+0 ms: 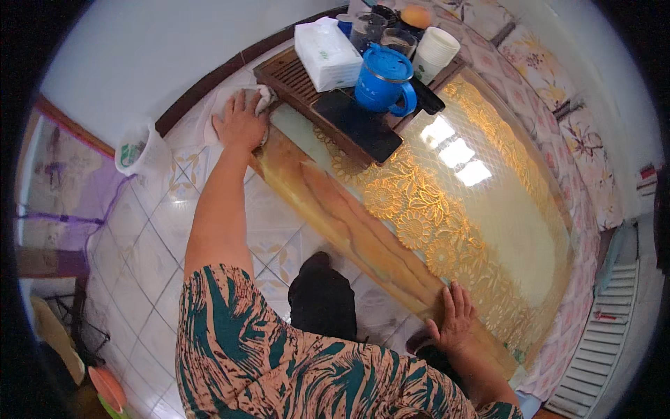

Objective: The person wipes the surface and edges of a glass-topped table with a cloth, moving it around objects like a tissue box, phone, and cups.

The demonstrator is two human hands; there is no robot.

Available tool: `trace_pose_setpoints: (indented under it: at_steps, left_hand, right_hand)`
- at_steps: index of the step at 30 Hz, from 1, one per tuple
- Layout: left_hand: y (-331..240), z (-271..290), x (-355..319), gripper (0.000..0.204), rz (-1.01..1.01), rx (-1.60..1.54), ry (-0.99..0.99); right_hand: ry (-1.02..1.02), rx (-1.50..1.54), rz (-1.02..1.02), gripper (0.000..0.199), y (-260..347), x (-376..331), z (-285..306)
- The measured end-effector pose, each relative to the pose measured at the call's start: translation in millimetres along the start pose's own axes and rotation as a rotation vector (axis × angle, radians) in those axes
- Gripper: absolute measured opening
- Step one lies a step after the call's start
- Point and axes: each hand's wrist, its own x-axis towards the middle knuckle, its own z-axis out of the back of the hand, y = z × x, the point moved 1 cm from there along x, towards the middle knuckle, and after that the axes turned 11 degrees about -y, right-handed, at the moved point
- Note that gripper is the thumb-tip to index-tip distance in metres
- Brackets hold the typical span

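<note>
My left hand [241, 124] reaches out to the far left corner of the table and presses a pale cloth [265, 96] there. Part of the cloth is hidden under the fingers. My right hand [456, 318] lies on the near edge of the table [335, 202], fingers stretched out and nothing in them. A brown marbled band runs along this edge, and a clear cover with gold flower patterns [412, 227] spreads over the top.
On the table's far part stands a slatted brown tea tray [283, 78] with a white tissue pack [328, 56], a blue lidded mug [382, 78], stacked paper cups [436, 52] and dark glasses. A white bin [139, 148] stands by the wall. A patterned sofa [586, 146] borders the right side.
</note>
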Motion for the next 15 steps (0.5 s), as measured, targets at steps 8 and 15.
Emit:
trace_pose_setpoints:
  at_steps: [8, 15]
  left_hand:
    - [0, 34, -104, 0.053, -0.161, -0.107, -0.049]
    - [-50, 22, -224, 0.049, 0.775, -1.652, -0.334]
  right_hand:
    - [-0.046, 0.019, 0.028, 0.079, 2, 2, -5]
    - [-0.015, -0.027, 0.036, 0.076, 1, -1, -4]
